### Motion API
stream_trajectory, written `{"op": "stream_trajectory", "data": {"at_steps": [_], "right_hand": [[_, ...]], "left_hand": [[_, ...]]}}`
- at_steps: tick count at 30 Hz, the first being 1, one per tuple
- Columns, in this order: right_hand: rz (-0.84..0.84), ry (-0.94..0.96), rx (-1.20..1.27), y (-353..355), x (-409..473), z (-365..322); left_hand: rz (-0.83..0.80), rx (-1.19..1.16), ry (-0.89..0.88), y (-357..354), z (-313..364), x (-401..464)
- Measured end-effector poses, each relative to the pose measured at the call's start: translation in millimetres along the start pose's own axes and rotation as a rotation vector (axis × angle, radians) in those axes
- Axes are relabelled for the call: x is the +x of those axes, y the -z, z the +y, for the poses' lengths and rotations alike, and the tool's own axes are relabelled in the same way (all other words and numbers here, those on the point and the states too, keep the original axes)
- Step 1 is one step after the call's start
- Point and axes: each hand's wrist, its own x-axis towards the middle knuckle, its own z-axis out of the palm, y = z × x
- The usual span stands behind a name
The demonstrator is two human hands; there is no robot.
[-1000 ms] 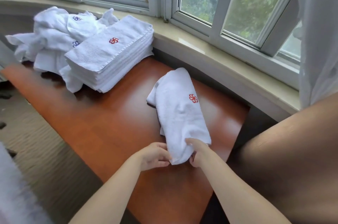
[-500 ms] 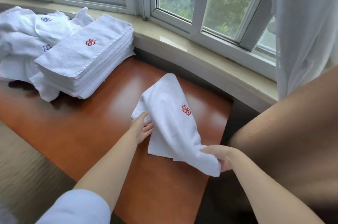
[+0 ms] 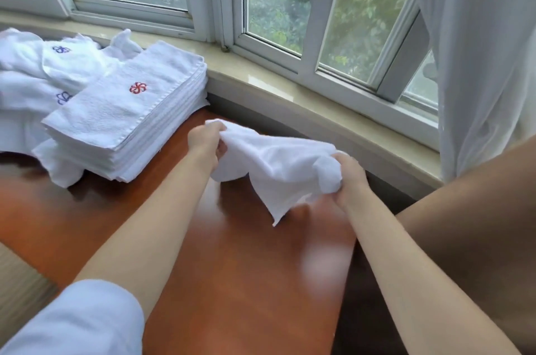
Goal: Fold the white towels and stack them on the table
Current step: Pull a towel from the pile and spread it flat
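Observation:
A loose white towel (image 3: 275, 163) hangs above the brown table (image 3: 232, 267), stretched between both hands. My left hand (image 3: 204, 146) grips its far left corner. My right hand (image 3: 348, 177) clutches a bunched part at its right end. One corner droops toward the tabletop. To the left stands a neat stack of folded white towels (image 3: 121, 119) with a red flower mark on top. Behind it lies a heap of unfolded white towels (image 3: 34, 70) with blue marks.
A beige window sill (image 3: 319, 111) and white window frames run along the far side of the table. A white curtain (image 3: 478, 50) hangs at the right. A brown rounded surface (image 3: 478, 224) fills the lower right. Floor shows at the lower left.
The towel lay on the table with my hands at its near end. Both hands have since lifted it off the table and pulled it out sideways; its red mark no longer shows.

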Motion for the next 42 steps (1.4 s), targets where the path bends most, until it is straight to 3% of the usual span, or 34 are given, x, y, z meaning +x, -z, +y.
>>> {"op": "stream_trajectory", "data": {"at_steps": [4,6,9,14,16,20,23,25,27,29,31,33,36,38,40,42], "right_hand": [[-0.024,-0.008,0.276,-8.6,-26.5,-7.1],[0.005,-0.032,0.234,-5.4,-33.5,7.7],[0.159,-0.101,-0.016,12.8,-34.0,43.4],[0.117,-0.441,-0.377,74.4,-42.1,133.5],[0.163,-0.508,-0.470,88.2,-54.6,158.8],[0.160,-0.369,-0.396,96.7,-62.0,171.3],[0.154,-0.072,-0.313,87.0,-63.0,147.4],[0.247,0.142,-0.416,85.6,-64.9,130.3],[0.313,0.162,-0.582,96.7,-62.5,129.5],[0.260,-0.060,-0.816,112.9,-58.6,146.8],[0.207,-0.280,-1.063,121.0,-63.7,164.6],[0.205,-0.247,-1.194,120.2,-72.0,174.5],[0.155,-0.034,-1.237,116.6,-73.6,176.8],[0.028,0.103,-1.256,113.0,-70.8,177.8],[-0.223,0.204,-1.275,102.9,-70.9,183.1],[-0.432,0.246,-1.405,90.7,-73.8,195.7]], "left_hand": [[0.101,-0.075,-0.135,28.4,-2.2,-28.7],[0.161,-0.054,-0.157,42.2,-22.0,-49.3],[0.286,-0.053,-0.166,66.6,-66.7,-80.8],[0.507,0.021,0.324,119.0,-190.0,-147.3],[0.547,-0.045,0.409,133.5,-213.6,-167.3],[0.457,-0.169,0.341,143.1,-206.8,-178.1],[0.361,-0.144,0.136,138.6,-182.3,-177.9],[0.414,-0.036,-0.030,137.3,-175.2,-177.5],[0.544,0.066,-0.050,136.9,-186.4,-182.2],[0.661,0.112,0.086,134.4,-211.7,-193.5],[0.655,0.119,0.311,128.7,-234.3,-209.0],[0.624,0.115,0.390,129.5,-245.3,-215.9],[0.695,0.405,0.293,146.9,-243.9,-206.4],[0.702,0.541,0.077,160.1,-235.5,-198.4],[0.530,0.593,-0.168,170.2,-230.5,-191.9],[0.250,0.688,-0.240,175.6,-226.8,-191.6]]}}
